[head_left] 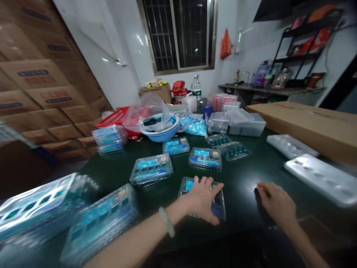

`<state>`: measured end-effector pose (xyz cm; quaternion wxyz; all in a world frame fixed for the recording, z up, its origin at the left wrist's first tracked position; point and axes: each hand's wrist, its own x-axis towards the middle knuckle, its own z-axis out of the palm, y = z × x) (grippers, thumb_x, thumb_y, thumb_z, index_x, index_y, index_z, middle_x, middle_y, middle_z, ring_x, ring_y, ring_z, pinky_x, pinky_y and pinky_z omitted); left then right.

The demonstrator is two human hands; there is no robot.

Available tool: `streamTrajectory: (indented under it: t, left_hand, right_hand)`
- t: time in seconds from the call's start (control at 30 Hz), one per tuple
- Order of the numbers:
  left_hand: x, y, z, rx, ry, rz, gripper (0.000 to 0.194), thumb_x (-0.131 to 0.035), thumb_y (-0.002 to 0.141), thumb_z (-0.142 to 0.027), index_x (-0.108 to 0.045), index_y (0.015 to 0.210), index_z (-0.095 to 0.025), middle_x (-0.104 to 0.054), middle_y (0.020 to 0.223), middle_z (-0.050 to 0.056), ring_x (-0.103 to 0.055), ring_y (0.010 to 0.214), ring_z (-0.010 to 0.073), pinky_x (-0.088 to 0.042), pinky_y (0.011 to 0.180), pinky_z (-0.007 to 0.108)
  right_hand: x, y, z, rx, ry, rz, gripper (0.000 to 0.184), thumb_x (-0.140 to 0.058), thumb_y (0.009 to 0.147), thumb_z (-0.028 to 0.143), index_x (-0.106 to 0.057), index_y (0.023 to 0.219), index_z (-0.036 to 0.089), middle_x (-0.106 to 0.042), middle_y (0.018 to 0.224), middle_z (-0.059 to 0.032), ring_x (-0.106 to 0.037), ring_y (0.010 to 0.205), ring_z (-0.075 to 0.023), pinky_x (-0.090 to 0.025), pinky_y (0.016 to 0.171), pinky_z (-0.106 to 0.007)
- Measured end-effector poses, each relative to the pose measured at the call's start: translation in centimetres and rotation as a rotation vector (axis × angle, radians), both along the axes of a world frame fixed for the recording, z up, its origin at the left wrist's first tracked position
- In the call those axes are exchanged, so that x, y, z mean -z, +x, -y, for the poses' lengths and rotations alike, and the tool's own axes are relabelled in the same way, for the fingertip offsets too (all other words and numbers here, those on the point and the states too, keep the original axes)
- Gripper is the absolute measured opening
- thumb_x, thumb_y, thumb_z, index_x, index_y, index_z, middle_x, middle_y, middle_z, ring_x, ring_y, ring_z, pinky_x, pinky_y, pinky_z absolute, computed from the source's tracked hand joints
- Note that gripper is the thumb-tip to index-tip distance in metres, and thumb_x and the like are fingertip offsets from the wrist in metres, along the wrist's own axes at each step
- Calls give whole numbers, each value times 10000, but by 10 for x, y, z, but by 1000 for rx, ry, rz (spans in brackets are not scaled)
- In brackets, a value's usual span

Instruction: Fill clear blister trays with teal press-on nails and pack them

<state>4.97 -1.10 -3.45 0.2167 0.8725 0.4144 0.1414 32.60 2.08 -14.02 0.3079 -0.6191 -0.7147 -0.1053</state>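
My left hand [203, 199], with a pale bangle [166, 222] on its wrist, lies with spread fingers over a clear plastic blister pack [221, 204]. Blue pieces show inside that pack, but the hand covers most of it. To the right, my right hand [276, 204] is just over the dark table, thumb and forefinger pinched together. Whatever is between those fingertips is too small to make out. Beyond my left hand are similar packs with blue contents: one pack [152, 169] at the left, another pack [205, 159] straight ahead, and a smaller-looking pack [176, 146] farther back.
Stacked packs [41, 208] and a blurred pack [102, 219] fill the left front. Behind stand a blue basin [159, 136], a red basket [111, 118] and a bag of blue pieces [195, 126]. Clear trays [320, 178] and a large carton [306, 126] lie right.
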Motion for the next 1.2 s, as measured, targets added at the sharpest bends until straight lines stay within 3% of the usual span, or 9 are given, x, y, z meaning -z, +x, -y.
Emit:
streamTrajectory:
  t: [0.1,0.2,0.43,0.53,0.67,0.77,0.87,1.03,1.2]
  left_hand:
    - [-16,1,2,79,99,-162,920,-717,395,-497,-443,1225,-211,-517,1007,162,-472,912,394,-259,832,584]
    - [-40,-9,5,62,212,-173,926,-708,412,-514,-430,1236,-195,-512,956,154,-477,877,383,-281,816,576]
    - [-93,-115,-22,-344,263,-118,933,-740,408,-406,-403,1263,-246,-499,1032,122,-432,955,379,-194,912,522]
    - [-88,-152,-45,-425,206,-134,929,-724,434,-410,-379,1274,-214,-508,1034,127,-405,1006,392,-161,927,529]
    - [-71,-169,-65,-453,63,-214,1016,-722,359,-535,-396,1257,-190,-526,1073,146,-403,1033,408,-183,906,557]
    - [-70,-178,-68,-419,17,-296,1084,-664,376,-635,-325,1307,-195,-432,1228,198,-301,1138,436,-164,895,591]
    - [-74,-193,-63,-373,5,-371,1110,-649,388,-651,-233,1343,-267,-275,1359,190,-170,1220,441,-118,903,607]
    - [-66,-212,-50,-344,48,-548,1035,-638,470,-593,-171,1352,-317,-278,1351,187,-267,1182,442,-204,876,584]
    - [-51,-214,-53,-349,133,-576,1023,-663,467,-547,-186,1346,-330,-285,1342,195,-333,1139,434,-279,833,544]
  right_hand:
    - [12,7,-6,-21,7,-7,281,-392,788,373,-605,818,191,-627,808,-69,-576,744,-224,-423,683,-330]
    - [20,13,-11,-40,-31,-39,297,-404,758,419,-611,786,208,-647,816,-71,-599,742,-241,-448,677,-350]
    - [0,3,-3,123,-167,-213,312,-413,712,471,-615,769,241,-658,850,-66,-612,685,-264,-455,582,-371]
    - [-33,-43,18,115,-168,-372,306,-466,691,509,-601,693,235,-636,719,-53,-588,621,-237,-435,574,-345]
    - [-73,-155,50,-520,-526,-618,281,-393,811,383,-593,722,206,-580,621,-16,-552,565,-144,-424,538,-245]
    - [-78,-238,53,-817,-854,-802,193,-432,790,257,-584,884,182,-574,643,5,-543,506,-95,-409,472,-187]
    - [-70,-291,31,-798,-1049,-843,210,-480,749,231,-561,917,135,-544,590,10,-521,435,-84,-354,373,-153]
    - [-68,-319,-15,-725,-937,-851,178,-408,789,210,-554,844,124,-527,623,-2,-501,448,-67,-344,371,-143]
    - [-76,-295,-19,-694,-762,-758,138,-454,779,205,-583,783,155,-563,649,-5,-533,541,-100,-413,506,-207]
